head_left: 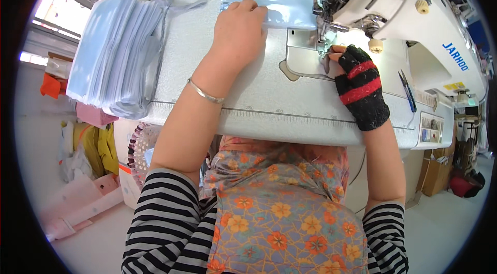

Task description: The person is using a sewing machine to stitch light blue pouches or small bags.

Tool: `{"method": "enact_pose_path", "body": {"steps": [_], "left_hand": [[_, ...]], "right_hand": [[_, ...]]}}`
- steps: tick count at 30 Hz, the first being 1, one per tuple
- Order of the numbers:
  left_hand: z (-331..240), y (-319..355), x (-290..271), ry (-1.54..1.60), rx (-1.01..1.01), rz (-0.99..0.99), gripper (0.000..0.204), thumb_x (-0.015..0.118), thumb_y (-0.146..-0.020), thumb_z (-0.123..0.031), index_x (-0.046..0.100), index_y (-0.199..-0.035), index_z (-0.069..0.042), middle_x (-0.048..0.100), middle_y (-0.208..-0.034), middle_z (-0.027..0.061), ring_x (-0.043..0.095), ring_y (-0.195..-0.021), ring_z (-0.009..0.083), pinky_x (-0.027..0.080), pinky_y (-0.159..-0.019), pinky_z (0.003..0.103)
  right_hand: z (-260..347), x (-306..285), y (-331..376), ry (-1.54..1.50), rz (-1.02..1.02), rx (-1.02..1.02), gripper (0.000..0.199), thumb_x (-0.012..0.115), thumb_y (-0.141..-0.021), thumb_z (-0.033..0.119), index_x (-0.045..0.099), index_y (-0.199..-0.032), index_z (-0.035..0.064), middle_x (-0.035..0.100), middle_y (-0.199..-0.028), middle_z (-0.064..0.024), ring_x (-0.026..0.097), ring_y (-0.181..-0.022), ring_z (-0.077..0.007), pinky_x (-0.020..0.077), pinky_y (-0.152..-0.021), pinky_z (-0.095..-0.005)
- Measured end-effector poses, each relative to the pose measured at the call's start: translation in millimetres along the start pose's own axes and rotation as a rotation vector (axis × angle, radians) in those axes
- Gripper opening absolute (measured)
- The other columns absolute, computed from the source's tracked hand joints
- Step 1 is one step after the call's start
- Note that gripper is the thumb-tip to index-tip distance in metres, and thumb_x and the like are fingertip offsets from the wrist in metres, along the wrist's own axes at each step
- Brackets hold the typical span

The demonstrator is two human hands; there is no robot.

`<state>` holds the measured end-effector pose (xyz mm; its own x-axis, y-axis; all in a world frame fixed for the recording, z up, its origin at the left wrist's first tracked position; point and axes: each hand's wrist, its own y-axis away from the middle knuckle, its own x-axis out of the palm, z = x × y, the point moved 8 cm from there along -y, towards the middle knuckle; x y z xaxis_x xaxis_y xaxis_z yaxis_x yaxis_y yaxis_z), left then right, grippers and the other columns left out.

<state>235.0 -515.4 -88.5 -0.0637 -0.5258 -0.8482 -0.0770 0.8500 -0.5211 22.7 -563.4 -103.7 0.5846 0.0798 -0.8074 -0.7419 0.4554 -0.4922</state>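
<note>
My left hand (240, 31) is bare, a silver bangle at its wrist. Its bent fingers press on the near left corner of a light blue, shiny sheet piece (274, 2), which lies flat with its right end at the sewing machine's head. The thumb is hidden. My right hand (361, 85), in a black fingerless glove with red stripes, sits right beside the lit needle area. Its bare fingertips are pinched together on a narrow grey strip (325, 63) that hangs over the metal plate (305, 62). The sewing machine (409, 2) rises above this hand.
A thick stack of light blue pieces (114, 56) with grey ties stands on the left of the table. Dark thread snips (407, 90) lie right of the glove. A ruler scale (279, 113) runs along the front edge. A small parts tray (431, 128) sits at the right corner.
</note>
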Motion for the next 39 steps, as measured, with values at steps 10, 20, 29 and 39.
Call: {"method": "enact_pose_path", "body": {"steps": [10,20,29,39], "left_hand": [[-1.4,96.3,-56.3,-0.007,-0.193,0.172,0.028,0.059,-0.081,-0.004,0.066,-0.108,-0.006,0.061,-0.099,0.0123,0.064,-0.08,0.0307,0.054,-0.069,0.041],[-44.5,256.4,-88.6,0.125,-0.095,0.137,0.053,0.062,-0.073,-0.004,0.065,-0.124,-0.014,0.061,-0.106,0.0068,0.063,-0.081,0.0245,0.054,-0.068,0.035],[114.4,529.3,-86.8,-0.287,-0.979,0.25,0.051,0.057,-0.077,0.001,0.064,-0.124,-0.016,0.06,-0.113,0.0081,0.065,-0.085,0.0309,0.054,-0.071,0.043],[155.2,439.8,-123.3,-0.164,-0.992,-0.134,0.034,0.065,-0.087,-0.017,0.062,-0.119,-0.003,0.058,-0.118,0.0189,0.063,-0.095,0.0352,0.052,-0.081,0.043]], "right_hand": [[-4.2,0.1,-2.3,-0.052,-0.005,0.032,0.021,0.056,-0.085,-0.006,0.067,-0.099,0.004,0.068,-0.108,-0.0151,0.063,-0.105,-0.0334,0.0505,-0.094,-0.0411],[-9.0,2.2,14.9,0.167,-0.101,-0.156,0.021,0.058,-0.088,0.002,0.069,-0.106,0.0065,0.068,-0.112,-0.0162,0.064,-0.105,-0.0339,0.049,-0.096,-0.0403],[-80.3,22.3,14.2,0.092,0.148,-0.028,0.026,0.049,-0.1,0.012,0.066,-0.119,0.0059,0.065,-0.125,-0.0115,0.059,-0.117,-0.028,0.0436,-0.103,-0.0368],[-110.1,30.4,17.3,0.055,0.158,-0.024,0.027,0.049,-0.097,0.003,0.066,-0.118,0.0048,0.065,-0.126,-0.0139,0.059,-0.118,-0.0279,0.0432,-0.104,-0.0369]]}}
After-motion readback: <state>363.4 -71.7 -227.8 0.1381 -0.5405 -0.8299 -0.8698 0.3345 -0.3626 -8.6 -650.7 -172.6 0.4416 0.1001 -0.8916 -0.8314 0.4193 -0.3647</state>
